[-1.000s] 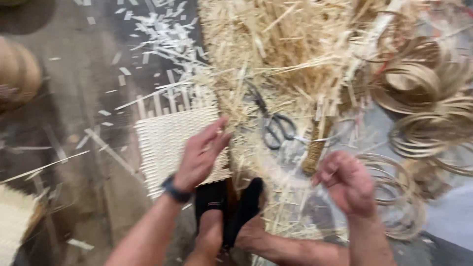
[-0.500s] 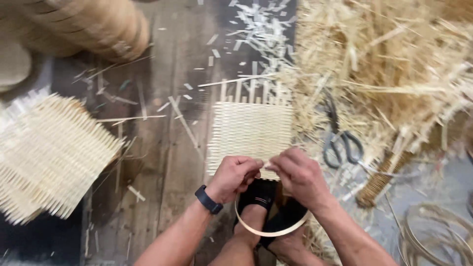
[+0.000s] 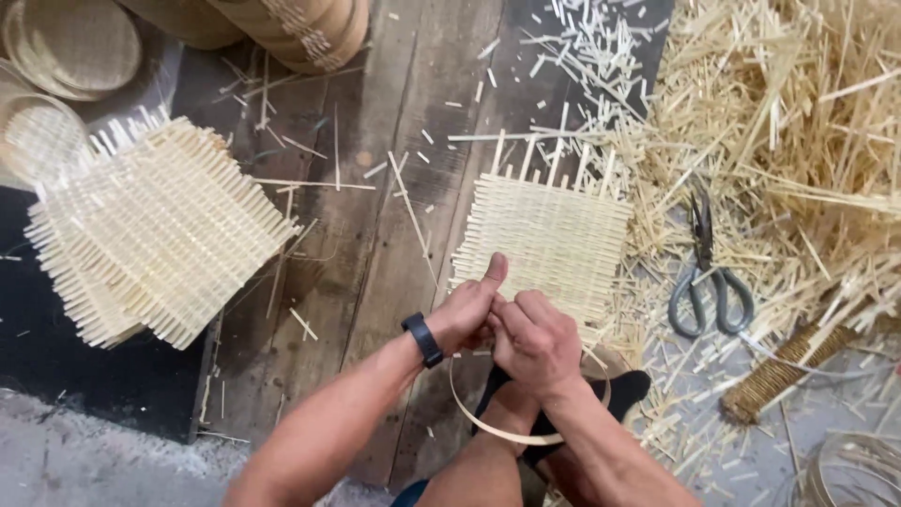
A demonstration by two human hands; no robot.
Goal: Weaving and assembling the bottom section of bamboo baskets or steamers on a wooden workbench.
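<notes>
Both hands, the left hand (image 3: 466, 310) and right hand (image 3: 535, 340), were closed together pinching a thin bamboo hoop (image 3: 507, 434) against the woven mat (image 3: 549, 239)'s near edge on the floor (image 3: 375, 263), steadying its joint.

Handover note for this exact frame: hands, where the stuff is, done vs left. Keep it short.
Left hand and right hand: together, both gripping a thin bamboo strip hoop, loop hanging over the feet.
Woven mat: flat on the plank floor, just beyond the hands.
Scissors: to the right, on the offcut litter, untouched.
Stack of woven mats: left.
Done: strip bent into a loop.
Left: hoop not on the mat yet; mat ends untrimmed.
</notes>
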